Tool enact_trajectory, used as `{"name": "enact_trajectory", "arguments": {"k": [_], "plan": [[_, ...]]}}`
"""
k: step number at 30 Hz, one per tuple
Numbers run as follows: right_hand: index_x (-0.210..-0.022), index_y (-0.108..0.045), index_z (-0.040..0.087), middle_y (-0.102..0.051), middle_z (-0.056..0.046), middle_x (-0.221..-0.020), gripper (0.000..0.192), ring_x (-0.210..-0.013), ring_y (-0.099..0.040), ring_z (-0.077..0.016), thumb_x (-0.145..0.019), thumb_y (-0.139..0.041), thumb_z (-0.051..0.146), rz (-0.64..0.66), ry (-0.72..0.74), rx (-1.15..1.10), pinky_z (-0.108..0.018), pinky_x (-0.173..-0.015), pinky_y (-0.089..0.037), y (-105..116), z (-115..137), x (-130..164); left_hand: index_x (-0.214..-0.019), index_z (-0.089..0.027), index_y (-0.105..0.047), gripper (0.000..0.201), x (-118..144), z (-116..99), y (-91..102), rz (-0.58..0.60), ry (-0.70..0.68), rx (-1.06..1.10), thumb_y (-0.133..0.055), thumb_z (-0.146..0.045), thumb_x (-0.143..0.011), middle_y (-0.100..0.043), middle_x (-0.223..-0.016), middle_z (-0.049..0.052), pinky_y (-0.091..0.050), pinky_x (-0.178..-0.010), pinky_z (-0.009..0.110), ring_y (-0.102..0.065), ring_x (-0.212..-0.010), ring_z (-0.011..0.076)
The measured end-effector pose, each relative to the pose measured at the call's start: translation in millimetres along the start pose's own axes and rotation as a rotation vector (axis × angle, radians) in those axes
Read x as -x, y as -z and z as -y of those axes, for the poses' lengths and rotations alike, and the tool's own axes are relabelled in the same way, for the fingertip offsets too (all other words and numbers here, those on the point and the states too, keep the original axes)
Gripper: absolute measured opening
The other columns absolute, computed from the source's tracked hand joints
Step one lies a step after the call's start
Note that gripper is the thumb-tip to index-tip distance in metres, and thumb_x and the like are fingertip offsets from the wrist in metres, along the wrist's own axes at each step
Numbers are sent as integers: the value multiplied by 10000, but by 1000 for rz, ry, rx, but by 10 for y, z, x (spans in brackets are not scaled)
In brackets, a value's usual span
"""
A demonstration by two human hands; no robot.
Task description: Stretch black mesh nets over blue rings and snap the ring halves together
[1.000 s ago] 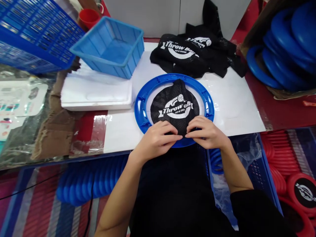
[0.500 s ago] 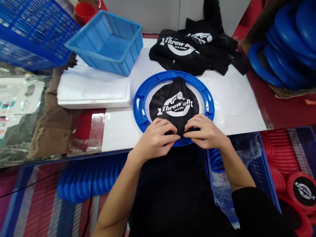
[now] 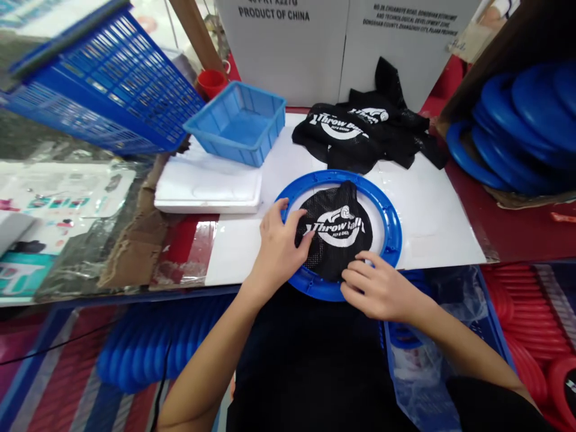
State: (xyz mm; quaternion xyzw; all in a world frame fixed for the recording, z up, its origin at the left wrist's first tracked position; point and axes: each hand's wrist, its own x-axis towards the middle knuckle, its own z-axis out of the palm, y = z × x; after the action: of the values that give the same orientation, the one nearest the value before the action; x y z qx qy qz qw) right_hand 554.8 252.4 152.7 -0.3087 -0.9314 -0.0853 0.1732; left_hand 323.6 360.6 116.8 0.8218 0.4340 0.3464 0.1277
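Note:
A blue plastic ring [image 3: 392, 223] lies flat on a white sheet [image 3: 427, 210]. Inside it sits a black mesh net [image 3: 335, 237] printed with white "Throw Ball" lettering. My left hand [image 3: 281, 246] rests on the ring's left side, its fingers pressing the net's left edge. My right hand [image 3: 375, 288] is at the ring's near edge, fingertips pinching the net there. The net's far tip reaches the ring's far rim.
A pile of black nets [image 3: 360, 135] lies behind the ring. A light blue basket [image 3: 236, 123] sits on white foam [image 3: 207, 186]. A large blue crate [image 3: 103, 90] is at left, stacked blue rings [image 3: 517, 126] at right, red rings [image 3: 517, 312] lower right.
My left hand has slid from the near edge up the ring's left side. My right hand has stayed at the near edge. The camera has tilted up and shifted.

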Motion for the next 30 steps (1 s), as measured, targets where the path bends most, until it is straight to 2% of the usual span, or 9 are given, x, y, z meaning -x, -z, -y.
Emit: {"name": "enact_trajectory", "arguments": {"k": [3,5,8,10,14,19,22,26,30], "plan": [[-943,-744,169,-723,-74,-867,197,-792,-622,-214,-992,-578,74,100,40,-109,-419,-847,-526,169,36,-97,-1336,-214,-658,412,-89,153,2,183,-101,51,-716,-146,-933,-413,-1635,200,-427,-1221,712,-435,-1524,437],[-987,-754,167,-745,-103,-954,210,-872,-654,-231,-994,-560,87,151,-7,-195,-402,-824,-541,273,-143,-186,-1327,-234,-680,404,-230,289,35,328,-227,136,-713,-143,-934,-390,-1656,177,-420,-1252,690,-396,-1567,421],[-1076,-790,176,-726,-183,-1294,225,-1198,-660,-318,-1002,-582,130,149,-172,-232,-497,-999,-557,297,-727,-342,-1199,-269,-759,320,-567,495,71,517,-371,316,-765,-155,-900,-442,-1611,128,-454,-1259,620,-457,-1540,370],[-1056,-825,221,-679,-171,-1425,171,-1351,-595,-362,-997,-665,207,182,-238,-284,-597,-1120,-503,202,-1196,-450,-1080,-262,-791,226,-832,584,65,591,-389,410,-805,-172,-874,-509,-1519,113,-504,-1221,576,-572,-1426,327],[-1052,-863,297,-605,-109,-1578,153,-1570,-401,-438,-940,-818,391,396,-335,-424,-745,-1259,-300,-83,-1766,-646,-923,-220,-789,94,-1280,589,22,565,-278,460,-839,-262,-855,-614,-1261,93,-567,-1104,539,-663,-1195,267],[-1116,-845,272,-481,-133,-1693,237,-1663,-209,-477,-920,-847,405,348,-379,-413,-807,-1282,-169,-360,-1607,-663,-851,-197,-757,153,-1416,515,1,538,-242,510,-792,-338,-898,-659,-986,44,-583,-937,409,-668,-953,207],[-1042,-830,243,-527,-139,-1646,97,-1648,-272,-448,-968,-778,279,273,-363,-397,-810,-1271,-222,-451,-1457,-602,-862,-208,-789,130,-1275,516,-23,576,-325,387,-779,-320,-927,-688,-1050,67,-564,-962,417,-688,-997,225],[-951,-805,232,-561,-120,-1598,106,-1606,-352,-409,-989,-711,202,159,-275,-403,-776,-1268,-282,-457,-1432,-566,-1006,-226,-822,112,-1066,482,-65,573,-366,175,-802,-308,-933,-689,-1309,130,-515,-1089,558,-661,-1245,338],[-980,-804,254,-647,-134,-1437,140,-1456,-491,-371,-1006,-675,206,31,-216,-337,-698,-1193,-413,-379,-1455,-556,-1090,-226,-799,168,-1020,375,-81,551,-363,249,-753,-348,-984,-691,-1326,130,-534,-1096,532,-650,-1265,327]]}}
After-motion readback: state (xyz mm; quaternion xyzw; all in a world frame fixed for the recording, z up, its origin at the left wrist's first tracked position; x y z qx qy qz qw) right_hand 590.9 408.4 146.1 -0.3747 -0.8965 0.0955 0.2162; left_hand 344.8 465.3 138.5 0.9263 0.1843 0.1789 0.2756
